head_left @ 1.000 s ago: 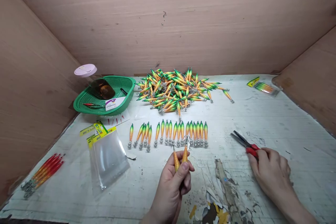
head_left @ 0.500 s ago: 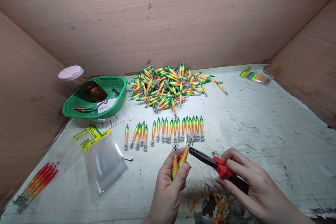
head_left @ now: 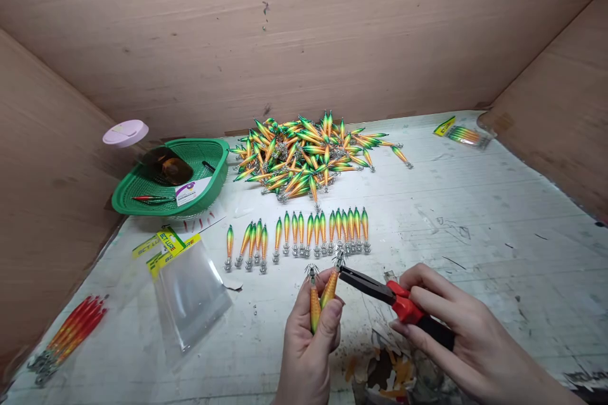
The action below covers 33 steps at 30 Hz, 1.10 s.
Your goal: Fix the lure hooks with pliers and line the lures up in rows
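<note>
My left hand (head_left: pixel 311 335) is closed around two orange-green squid lures (head_left: pixel 319 296), hooks pointing up. My right hand (head_left: pixel 456 335) grips red-handled pliers (head_left: pixel 389 294); their black jaws reach the hook end of the right lure. Just beyond lies a row of several matching lures (head_left: pixel 304 231) side by side, hooks toward me. Further back sits a big heap of the same lures (head_left: pixel 308 155).
A green basket (head_left: pixel 142 199) stands at the back left with a pink lid (head_left: pixel 125 133) behind it. Clear bags with yellow headers (head_left: pixel 187 285) lie left of my hand. Red lures (head_left: pixel 71 329) sit at the far left, a packed bag (head_left: pixel 463 134) at the back right. Wooden walls enclose the table.
My right hand picked up the pliers from the table at right and brought them to the lures held in my left hand. The jaws now sit at the hook end.
</note>
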### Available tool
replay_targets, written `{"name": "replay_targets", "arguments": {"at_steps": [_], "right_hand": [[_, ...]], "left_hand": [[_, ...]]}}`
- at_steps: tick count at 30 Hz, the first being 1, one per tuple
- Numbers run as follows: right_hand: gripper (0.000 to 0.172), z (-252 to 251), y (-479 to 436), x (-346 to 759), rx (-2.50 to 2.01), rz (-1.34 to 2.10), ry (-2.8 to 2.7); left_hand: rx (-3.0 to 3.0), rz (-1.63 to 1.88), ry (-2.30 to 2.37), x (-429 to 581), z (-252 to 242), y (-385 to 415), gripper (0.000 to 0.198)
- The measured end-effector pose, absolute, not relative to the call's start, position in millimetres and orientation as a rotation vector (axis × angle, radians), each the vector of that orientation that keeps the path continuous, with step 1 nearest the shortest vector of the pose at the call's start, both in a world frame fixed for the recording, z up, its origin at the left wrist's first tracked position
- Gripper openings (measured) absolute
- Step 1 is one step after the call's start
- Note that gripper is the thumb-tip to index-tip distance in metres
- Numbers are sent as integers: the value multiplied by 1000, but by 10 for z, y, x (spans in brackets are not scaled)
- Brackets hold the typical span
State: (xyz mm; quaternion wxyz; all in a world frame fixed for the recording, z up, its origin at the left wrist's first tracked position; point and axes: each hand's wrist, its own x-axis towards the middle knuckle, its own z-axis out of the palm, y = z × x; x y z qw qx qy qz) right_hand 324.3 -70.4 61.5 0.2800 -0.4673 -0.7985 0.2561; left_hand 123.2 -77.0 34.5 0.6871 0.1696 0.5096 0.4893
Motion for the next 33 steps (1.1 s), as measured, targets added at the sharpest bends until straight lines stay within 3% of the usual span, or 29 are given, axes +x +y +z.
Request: {"name": "replay_targets", "arguments": {"at_steps": [33], "right_hand": [[11, 564, -744, 3242, -1180, 720, -2135]], "left_hand": [[654, 1159, 1293, 1093, 216, -827, 41]]}}
